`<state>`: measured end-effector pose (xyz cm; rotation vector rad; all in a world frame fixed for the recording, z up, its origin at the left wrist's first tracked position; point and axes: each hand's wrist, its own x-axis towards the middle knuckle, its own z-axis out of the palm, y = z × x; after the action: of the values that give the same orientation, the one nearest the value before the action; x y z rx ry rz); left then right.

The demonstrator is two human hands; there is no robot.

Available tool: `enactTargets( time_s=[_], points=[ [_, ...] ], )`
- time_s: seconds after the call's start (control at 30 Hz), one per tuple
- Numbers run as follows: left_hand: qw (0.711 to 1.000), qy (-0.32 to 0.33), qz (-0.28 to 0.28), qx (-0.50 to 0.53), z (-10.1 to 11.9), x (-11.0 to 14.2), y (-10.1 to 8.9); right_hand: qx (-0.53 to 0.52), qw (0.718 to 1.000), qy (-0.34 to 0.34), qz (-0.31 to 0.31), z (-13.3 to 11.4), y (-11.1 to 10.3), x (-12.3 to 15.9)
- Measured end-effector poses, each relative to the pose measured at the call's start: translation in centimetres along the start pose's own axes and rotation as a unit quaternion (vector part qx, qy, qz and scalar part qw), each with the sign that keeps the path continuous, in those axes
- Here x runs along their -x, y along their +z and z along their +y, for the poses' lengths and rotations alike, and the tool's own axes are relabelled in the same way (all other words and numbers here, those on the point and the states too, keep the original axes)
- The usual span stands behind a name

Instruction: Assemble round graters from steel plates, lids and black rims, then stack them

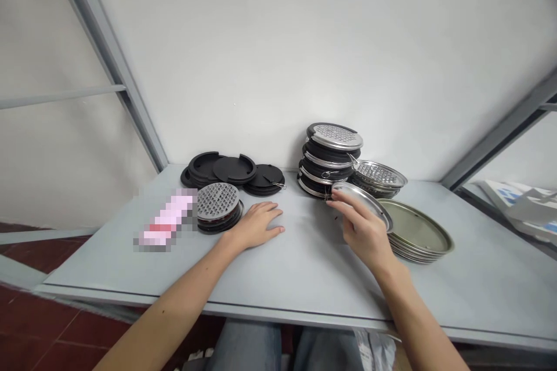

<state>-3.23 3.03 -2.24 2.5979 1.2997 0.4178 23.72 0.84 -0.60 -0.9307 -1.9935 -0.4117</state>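
Right hand [365, 237] pinching the tilted plate [369, 200] by its rim, best held steadily; left hand [257, 226] spread on the table [296, 281].

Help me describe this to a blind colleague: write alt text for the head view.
A person's right hand holds a round metal plate; the left hand rests on a grey table. Black discs lie behind at left, a tall black-and-silver stack stands near centre, an olive-topped pile of plates at right.
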Motion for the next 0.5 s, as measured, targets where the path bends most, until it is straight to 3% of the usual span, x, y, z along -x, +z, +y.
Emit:
enactTargets(
  time_s=[0.13, 0.33, 0.5],
  points=[
    [1.000, -0.001, 0.002, 0.001, -0.1, 0.0, 0.2, 0.026, 1.000, 0.011, 0.008, -2.2, 1.2, 1.5],
    [0.999, -0.001, 0.016, 0.028, -0.4, 0.1, 0.6, -0.034, 0.992, -0.110, -0.047, -6.3, 2.8, 2.6],
    [0.998, 0.009, 0.023, 0.057, -0.2, 0.2, 0.2, -0.109, 0.982, -0.085, -0.128, -6.4, 3.5, 2.5]
  ],
)
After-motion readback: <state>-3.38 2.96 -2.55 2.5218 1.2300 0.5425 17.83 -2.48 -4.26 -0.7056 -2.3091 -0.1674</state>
